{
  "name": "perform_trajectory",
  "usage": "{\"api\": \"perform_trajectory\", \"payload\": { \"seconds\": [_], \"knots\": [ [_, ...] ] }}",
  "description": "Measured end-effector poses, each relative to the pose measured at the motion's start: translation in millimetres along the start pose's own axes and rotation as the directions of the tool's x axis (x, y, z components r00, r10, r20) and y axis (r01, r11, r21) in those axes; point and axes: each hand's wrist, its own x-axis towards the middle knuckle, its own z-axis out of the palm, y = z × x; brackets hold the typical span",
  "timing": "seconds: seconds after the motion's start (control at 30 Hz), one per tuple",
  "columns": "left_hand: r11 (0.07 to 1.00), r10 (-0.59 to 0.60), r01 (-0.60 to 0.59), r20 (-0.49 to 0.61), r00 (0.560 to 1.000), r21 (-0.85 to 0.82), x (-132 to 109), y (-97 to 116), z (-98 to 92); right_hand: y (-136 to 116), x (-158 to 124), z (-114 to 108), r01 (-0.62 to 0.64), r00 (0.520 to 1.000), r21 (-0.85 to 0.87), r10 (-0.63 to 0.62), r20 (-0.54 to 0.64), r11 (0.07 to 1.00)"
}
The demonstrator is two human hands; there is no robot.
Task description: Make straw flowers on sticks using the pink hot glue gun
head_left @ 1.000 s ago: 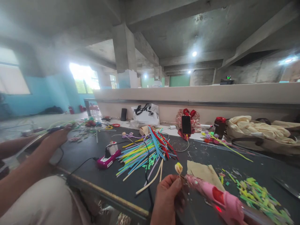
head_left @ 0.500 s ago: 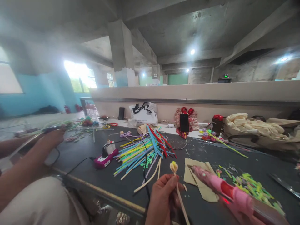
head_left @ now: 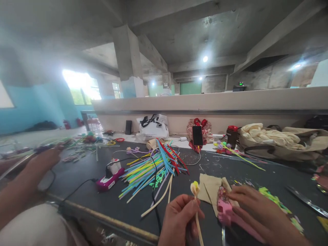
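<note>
My left hand (head_left: pixel 179 218) is closed on a thin cream stick (head_left: pixel 198 223) that carries a small yellow bud (head_left: pixel 194 187) at its top, held upright near the table's front edge. My right hand (head_left: pixel 258 213) rests over a pink glue gun (head_left: pixel 225 208), fingers curled around its body, with the gun lying low over a beige piece of card (head_left: pixel 208 191). The gun's back end is hidden under my hand.
A fan of colourful strips (head_left: pixel 151 167) lies mid-table beside a magenta device (head_left: pixel 106 181) with a black cable. Green scraps (head_left: pixel 276 201) lie right, a blade (head_left: pixel 306 201) beyond. A co-worker's arm (head_left: pixel 25 184) reaches in at left. Phone (head_left: pixel 197 135), bags and a jar line the back.
My right hand has brought the glue gun down from pointing at the bud to lying on the card. The left hand still holds the stick upright. The view has shifted slightly.
</note>
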Motion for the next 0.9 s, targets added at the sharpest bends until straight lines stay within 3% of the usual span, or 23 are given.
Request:
{"api": "perform_trajectory", "payload": {
  "seconds": [0.1, 0.27, 0.5, 0.9],
  "knots": [
    [1.0, -0.018, 0.018, 0.005, 1.0, -0.01, -2, -2, 6.2, -30, 21, -5, -0.077, 0.989, 0.184, 0.052, 0.135, 0.98],
    [0.998, 0.049, -0.05, 0.005, 0.999, 0.027, -9, -2, 11.0, -57, 42, 7, -0.099, 0.992, 0.345, 0.067, 0.105, 0.933],
    [0.965, 0.164, -0.154, -0.033, 0.986, 0.213, -9, -5, 7.0, -60, 39, 15, -0.12, 0.991, 0.356, 0.091, 0.097, 0.927],
    [0.932, 0.195, -0.183, -0.008, 0.981, 0.313, -6, -12, 8.4, -62, 37, 22, -0.235, 0.971, 0.447, 0.223, 0.082, 0.863]
  ]
}}
